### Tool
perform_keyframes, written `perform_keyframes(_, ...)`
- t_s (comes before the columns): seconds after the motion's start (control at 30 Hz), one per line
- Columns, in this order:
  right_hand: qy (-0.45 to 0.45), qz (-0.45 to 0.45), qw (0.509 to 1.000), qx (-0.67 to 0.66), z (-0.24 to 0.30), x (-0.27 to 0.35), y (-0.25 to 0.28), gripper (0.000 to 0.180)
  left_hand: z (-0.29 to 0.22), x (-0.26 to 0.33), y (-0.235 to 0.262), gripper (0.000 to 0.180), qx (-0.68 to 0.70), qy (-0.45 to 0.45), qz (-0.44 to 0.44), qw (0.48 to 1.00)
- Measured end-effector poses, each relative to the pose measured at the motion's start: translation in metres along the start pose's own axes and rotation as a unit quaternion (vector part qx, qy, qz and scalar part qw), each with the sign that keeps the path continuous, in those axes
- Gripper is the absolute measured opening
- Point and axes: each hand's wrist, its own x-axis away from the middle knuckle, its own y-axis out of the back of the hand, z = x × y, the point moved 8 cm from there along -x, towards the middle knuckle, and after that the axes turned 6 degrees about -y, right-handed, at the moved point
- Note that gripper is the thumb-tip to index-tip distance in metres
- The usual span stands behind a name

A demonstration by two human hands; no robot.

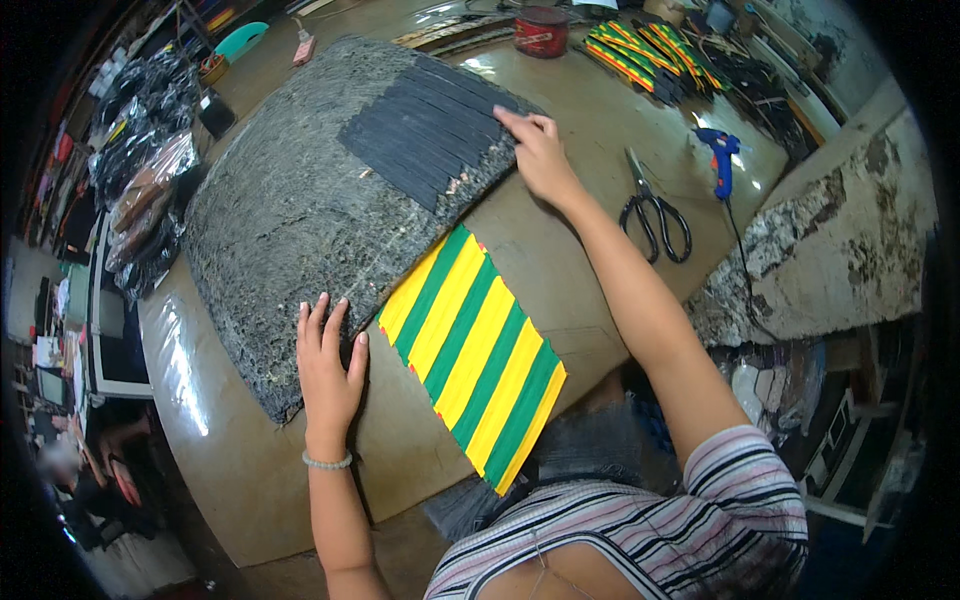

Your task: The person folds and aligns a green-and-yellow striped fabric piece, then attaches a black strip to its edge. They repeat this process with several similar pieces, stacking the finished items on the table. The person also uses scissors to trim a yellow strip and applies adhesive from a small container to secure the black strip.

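A large grey, rough, fibrous pad [285, 170] with a frayed surface lies on the table. Several black flat strips [425, 130] sit side by side on it as a dark patch. My left hand [332, 375] rests at the pad's near edge, its fingers spread and holding nothing. At the pad's right edge, my right hand [545, 165] touches the end of the black strips with its index finger stretched out; the other fingers are bent and the thumb is hidden. A yellow and green striped panel [475, 350] comes out from the pad's near edge and hangs toward me.
Scissors [655, 215] and a blue glue gun [718, 160] with a cord lie right. Farther back are a red tin [541, 32] and coloured strips [655, 55]. Plastic-wrapped bundles [150, 170] line the left edge; a rough wall ledge [830, 225] stands right.
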Motion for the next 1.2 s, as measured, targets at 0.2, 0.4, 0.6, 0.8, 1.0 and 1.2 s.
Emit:
perform_keyframes(0.2, -0.006, -0.424, 0.886, -0.189, -0.028, 0.141, 0.186, 0.033, -0.001, 0.0, 0.001, 0.051, 0.053, -0.012, -0.037, 0.998)
perform_keyframes(0.4, -0.469, -0.282, 0.536, -0.642, -0.157, 0.363, 0.051, 0.029, -0.037, -0.01, 0.043, 0.051, -0.085, -0.042, -0.113, 0.989)
perform_keyframes(0.6, -0.477, -0.105, 0.438, -0.755, -0.136, 0.364, -0.039, 0.062, -0.15, 0.003, 0.038, 0.032, 0.111, -0.144, -0.064, 0.981)
perform_keyframes(0.8, -0.556, -0.126, 0.444, -0.691, -0.125, 0.378, -0.012, 0.066, -0.231, 0.026, 0.006, 0.021, 0.25, -0.156, 0.068, 0.953)
perform_keyframes(1.0, -0.552, -0.172, 0.439, -0.688, -0.124, 0.46, 0.03, 0.064, -0.272, 0.044, -0.025, 0.02, 0.315, -0.174, 0.158, 0.92)
perform_keyframes(1.2, -0.528, -0.144, 0.51, -0.664, -0.119, 0.497, 0.062, 0.053, -0.339, 0.065, -0.095, 0.032, 0.307, -0.272, 0.289, 0.865)
